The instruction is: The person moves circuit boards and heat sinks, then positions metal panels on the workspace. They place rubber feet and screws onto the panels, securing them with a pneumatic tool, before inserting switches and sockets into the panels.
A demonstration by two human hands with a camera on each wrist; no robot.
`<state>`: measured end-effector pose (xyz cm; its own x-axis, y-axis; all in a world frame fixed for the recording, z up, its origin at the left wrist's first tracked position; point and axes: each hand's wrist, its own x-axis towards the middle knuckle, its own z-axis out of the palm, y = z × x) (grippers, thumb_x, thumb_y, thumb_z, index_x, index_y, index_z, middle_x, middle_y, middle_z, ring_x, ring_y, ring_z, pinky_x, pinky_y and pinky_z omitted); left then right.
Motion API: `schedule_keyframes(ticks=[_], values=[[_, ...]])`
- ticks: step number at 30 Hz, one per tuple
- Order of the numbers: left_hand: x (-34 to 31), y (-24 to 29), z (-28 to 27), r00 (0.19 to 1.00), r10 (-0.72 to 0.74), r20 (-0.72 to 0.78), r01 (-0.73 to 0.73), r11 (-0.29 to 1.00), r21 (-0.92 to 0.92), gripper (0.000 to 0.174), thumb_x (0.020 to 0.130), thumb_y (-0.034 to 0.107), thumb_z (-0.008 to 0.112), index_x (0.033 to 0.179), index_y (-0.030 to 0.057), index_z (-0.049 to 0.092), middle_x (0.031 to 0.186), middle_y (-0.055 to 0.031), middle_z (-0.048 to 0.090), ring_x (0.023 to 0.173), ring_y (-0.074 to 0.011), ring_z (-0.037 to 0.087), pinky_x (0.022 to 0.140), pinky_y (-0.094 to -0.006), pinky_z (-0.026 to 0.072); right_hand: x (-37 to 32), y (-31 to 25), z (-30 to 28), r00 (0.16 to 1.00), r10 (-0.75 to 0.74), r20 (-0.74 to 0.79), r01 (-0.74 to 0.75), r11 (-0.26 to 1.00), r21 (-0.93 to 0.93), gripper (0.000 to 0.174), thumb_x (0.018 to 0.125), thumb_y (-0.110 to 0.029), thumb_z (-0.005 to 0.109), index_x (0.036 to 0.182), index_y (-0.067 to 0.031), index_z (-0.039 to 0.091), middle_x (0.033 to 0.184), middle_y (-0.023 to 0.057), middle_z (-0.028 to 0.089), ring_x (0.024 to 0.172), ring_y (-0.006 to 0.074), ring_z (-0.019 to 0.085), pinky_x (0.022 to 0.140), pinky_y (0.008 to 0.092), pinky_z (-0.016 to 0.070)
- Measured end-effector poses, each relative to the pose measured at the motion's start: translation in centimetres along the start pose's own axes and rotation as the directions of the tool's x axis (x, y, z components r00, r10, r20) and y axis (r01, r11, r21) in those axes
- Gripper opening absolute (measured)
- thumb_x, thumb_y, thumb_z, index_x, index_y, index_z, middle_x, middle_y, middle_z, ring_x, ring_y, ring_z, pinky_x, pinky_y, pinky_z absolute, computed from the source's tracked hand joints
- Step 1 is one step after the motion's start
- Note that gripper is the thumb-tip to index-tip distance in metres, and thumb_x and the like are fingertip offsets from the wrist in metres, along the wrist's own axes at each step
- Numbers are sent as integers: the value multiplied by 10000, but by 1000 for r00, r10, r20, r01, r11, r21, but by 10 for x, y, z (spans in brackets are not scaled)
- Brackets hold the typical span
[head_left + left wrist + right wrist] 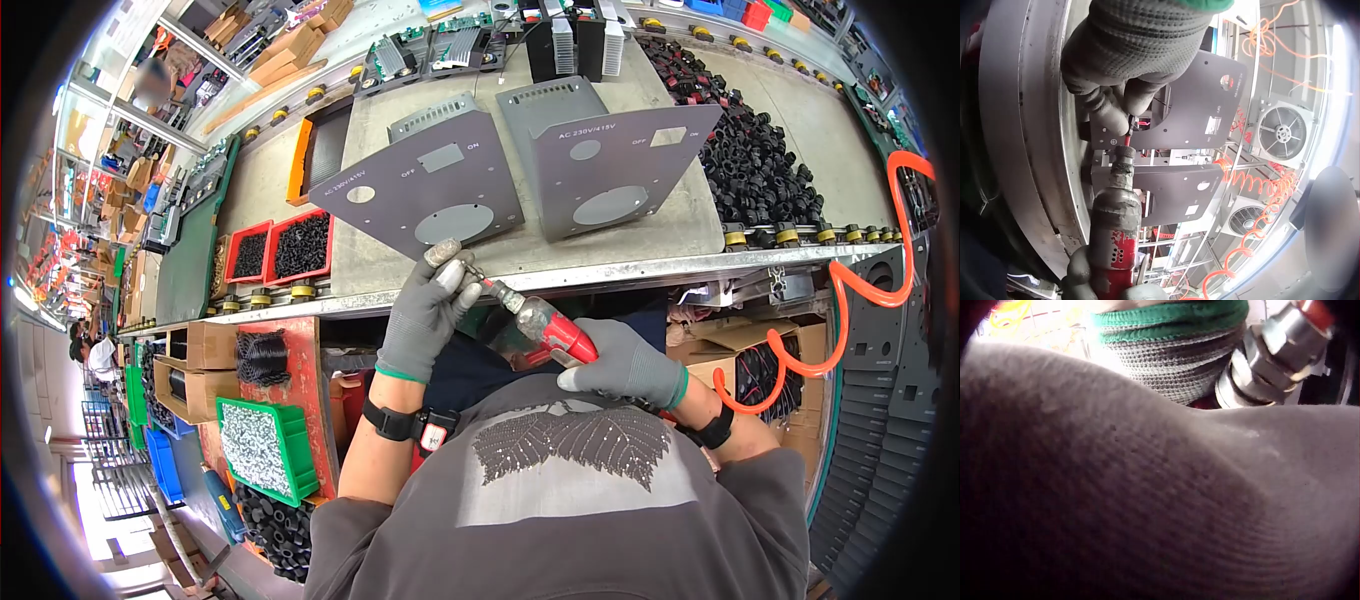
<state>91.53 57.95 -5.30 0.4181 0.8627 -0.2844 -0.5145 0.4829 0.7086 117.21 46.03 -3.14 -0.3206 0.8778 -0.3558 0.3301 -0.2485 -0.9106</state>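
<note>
In the head view my gloved right hand point(630, 365) grips a red and grey air screwdriver point(545, 325), its nose tilted up toward the left. My gloved left hand point(425, 315) is at the tip of the screwdriver, in front of the lower edge of the left grey metal panel point(400, 190). From the left wrist, thumb and finger pinch a small dark piece point(1132, 124) at the end of the red bit point(1127, 141); I cannot tell its exact kind. A second grey panel point(640, 150) stands to the right. In the right wrist view, glove fabric hides most of the tool.
Red bins point(328, 262) of small black parts stand left of the panels. A heap of black parts point(755, 170) lies at the right. An orange coiled air hose point(842, 320) hangs on the right. Circuit boards with heat sinks point(460, 48) lie at the back. The bench's metal edge point(640, 262) runs before me.
</note>
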Motion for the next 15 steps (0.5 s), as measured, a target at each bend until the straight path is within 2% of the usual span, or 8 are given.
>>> schedule_keyframes(ticks=[5,7,8,9,10,11,13,15], values=[[-2,8,16,999,40,37,-45,987,152,365,962,26,565,1321,19,495,1171,-125,615,973,-163,657,787,-250,614,-1,-1,-2,997,16,73,-31,977,211,451,732,-274,779,1076,-26,624,837,54,628,733,132,582,700,300,482],[-4,11,35,993,45,-112,8,901,433,405,944,51,617,1326,-12,499,1182,-134,632,1028,-171,651,842,-257,577,-6,-6,-3,989,108,99,-134,938,319,271,754,-137,744,948,-51,575,806,-33,520,715,48,489,638,232,421],[-2,8,34,993,41,-109,10,901,433,405,944,51,617,1326,-12,499,1182,-134,632,1028,-171,651,842,-257,577,-7,-1,-3,989,111,95,-136,938,320,271,754,-137,744,948,-51,575,806,-33,520,715,48,489,638,232,421],[1,3,32,961,272,-47,-186,765,617,401,933,59,635,1308,-23,518,1182,-148,644,1059,-181,650,872,-271,560,-9,8,-3,992,114,58,-127,929,348,314,756,-161,745,994,-32,586,769,-15,547,644,54,508,576,233,424],[3,0,31,879,472,64,-351,551,757,398,922,67,652,1290,-34,537,1182,-161,656,1091,-190,648,903,-285,543,-10,13,-3,993,117,18,-115,919,377,362,758,-186,745,1040,-14,597,732,4,573,572,61,527,514,233,427],[6,1,33,882,467,70,-352,551,757,398,922,67,652,1290,-34,537,1182,-161,656,1091,-190,648,903,-285,543,-11,11,-4,993,119,12,-114,917,381,362,758,-186,745,1040,-14,597,732,4,573,572,61,527,514,233,427],[13,2,39,824,547,146,-376,338,863,383,928,62,650,1284,-32,546,1220,-125,641,1113,-192,629,983,-311,485,-17,4,-6,978,198,-68,-153,897,414,352,763,-176,739,1030,-12,579,715,3,556,540,59,516,478,229,417],[25,-4,40,821,543,176,-414,354,839,361,935,137,662,1248,-23,579,1132,-134,684,1058,-179,656,924,-299,508,-17,4,-5,973,212,-89,-157,894,419,327,773,-178,739,1001,-21,566,707,2,549,517,64,512,457,231,408]])
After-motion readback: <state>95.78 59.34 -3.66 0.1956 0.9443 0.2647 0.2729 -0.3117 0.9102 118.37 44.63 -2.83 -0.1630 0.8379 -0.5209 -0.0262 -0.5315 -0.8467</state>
